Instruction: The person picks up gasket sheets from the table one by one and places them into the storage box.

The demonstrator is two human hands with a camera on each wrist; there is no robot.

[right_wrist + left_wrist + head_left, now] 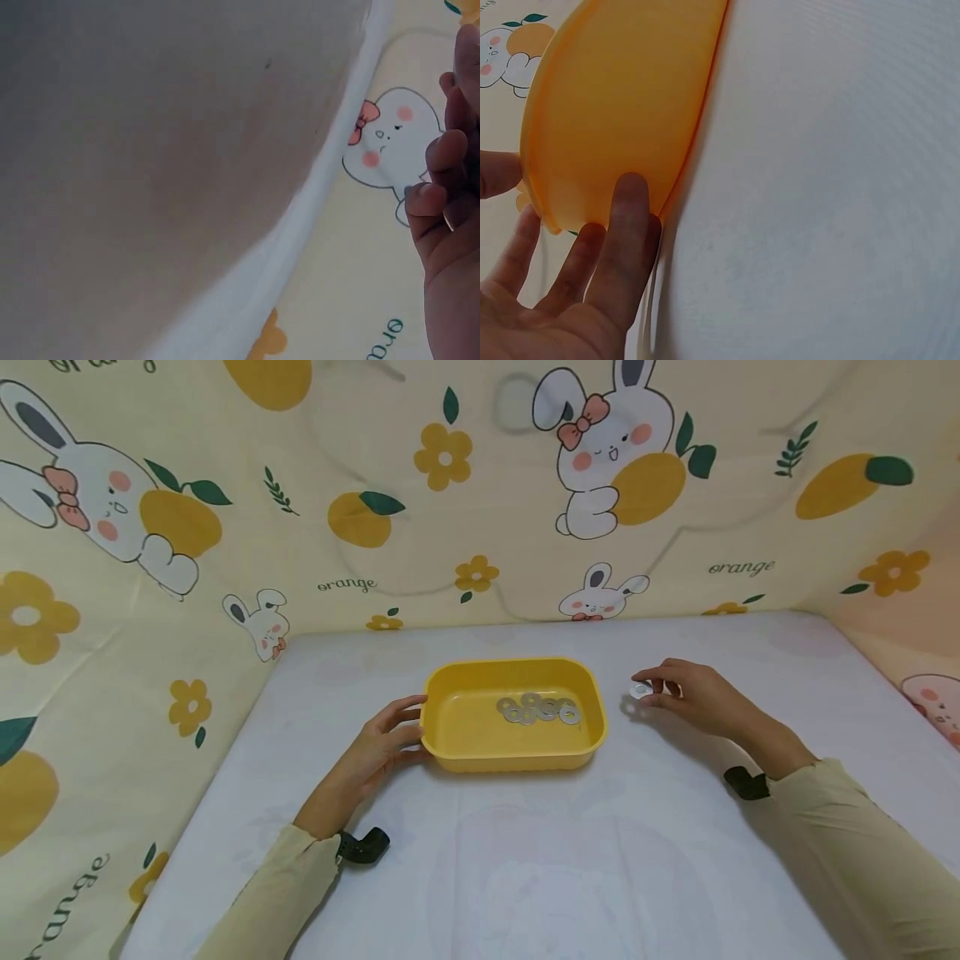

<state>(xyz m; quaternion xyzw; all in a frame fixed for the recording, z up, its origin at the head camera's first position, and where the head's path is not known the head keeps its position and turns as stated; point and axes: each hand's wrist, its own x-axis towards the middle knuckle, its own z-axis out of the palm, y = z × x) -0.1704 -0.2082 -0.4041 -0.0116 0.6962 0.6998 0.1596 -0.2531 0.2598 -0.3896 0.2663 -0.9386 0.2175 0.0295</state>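
A shallow yellow plastic tray (480,756) stands on the white-covered table. My left hand (378,743) is at its left end, with fairly straight, spread fingers resting against the end wall and rim. In the left wrist view, fingertips touch the orange-looking tray wall (622,90). Several flat metal washers (570,714) lie in the right half of the tray, some overlapping. To the right of the tray, my right hand (693,693) pinches one washer (641,690) between thumb and fingers, above the table. In the right wrist view only curled fingers (448,154) show, and the washer is hidden.
The white table cover (525,860) extends around the tray. Behind and on both sides hangs a cream cloth (285,552) printed with rabbits and oranges. Black wrist cameras (365,846) sit by both beige sleeves (862,843).
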